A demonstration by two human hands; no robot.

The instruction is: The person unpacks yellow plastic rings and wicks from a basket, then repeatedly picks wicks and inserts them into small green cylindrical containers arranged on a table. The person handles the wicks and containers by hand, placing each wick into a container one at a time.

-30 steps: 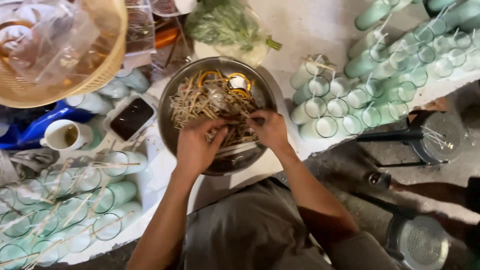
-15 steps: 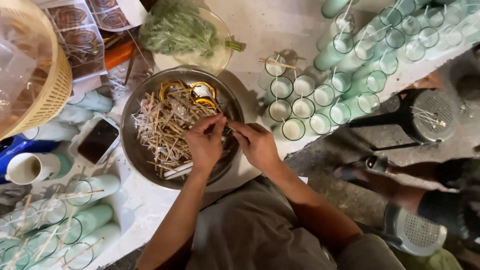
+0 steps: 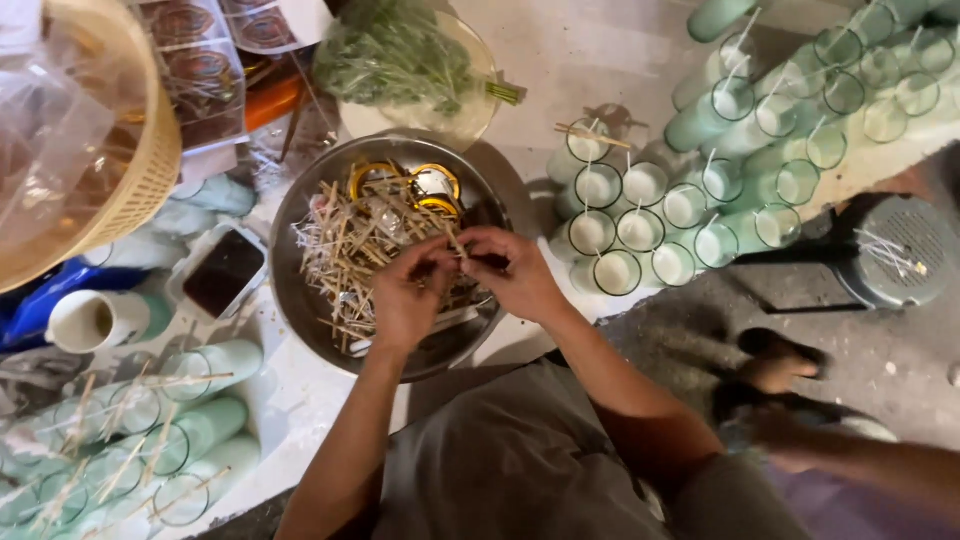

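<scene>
Head view, looking down: we see the left hand (image 3: 408,298) and the right hand (image 3: 510,272) meeting over a metal bowl (image 3: 300,300) that sits on a white table (image 3: 600,60). Both hands are closed in a fingertip pinch on thin wooden sticks (image 3: 350,240) drawn from the loose heap in the bowl; white wicks are tangled among them, and gold rings (image 3: 435,180) lie at the far side. We judge the sticks light, stiff and easy to snap, so they are best taken near the middle between thumb and forefinger, a few at a time. Pale green glass candle jars (image 3: 640,225), some with wicks propped by sticks, stand to the right, and more lie to the lower left (image 3: 200,430). Compared with half a second earlier, the bowl sits further right in view, and the hands have stayed together over the sticks, fingertips drawn closer.
</scene>
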